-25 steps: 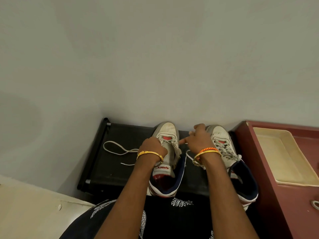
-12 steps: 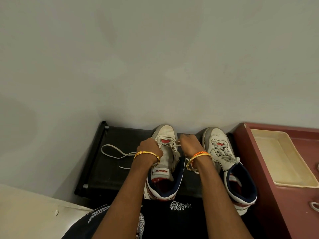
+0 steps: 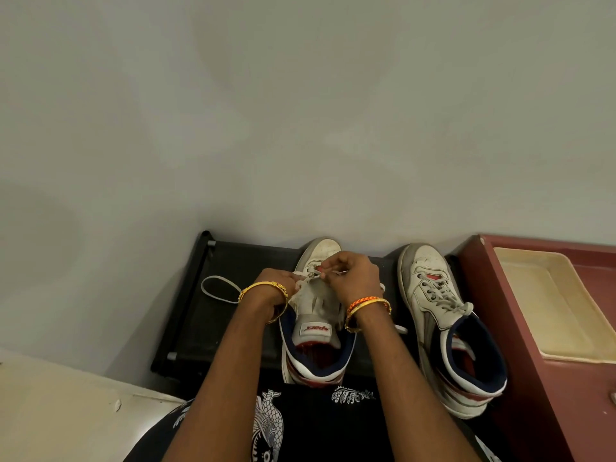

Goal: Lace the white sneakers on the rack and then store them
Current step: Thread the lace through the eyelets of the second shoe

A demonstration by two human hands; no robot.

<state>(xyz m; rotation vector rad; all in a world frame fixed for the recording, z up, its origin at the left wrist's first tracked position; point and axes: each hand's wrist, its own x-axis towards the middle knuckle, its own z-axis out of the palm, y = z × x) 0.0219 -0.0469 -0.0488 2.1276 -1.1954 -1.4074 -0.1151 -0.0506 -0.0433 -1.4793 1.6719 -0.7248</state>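
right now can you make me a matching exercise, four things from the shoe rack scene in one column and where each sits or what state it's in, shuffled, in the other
Column one
1. white sneaker with laces done up
2. white sneaker under both hands
3. loose white lace loop
4. cream plastic tray

Column two
A. lying on the black rack's left part
B. on the dark red surface
C. being laced near the toe
D. standing untouched on the right

Pairs: 1-D, 2-C, 3-A, 4-B
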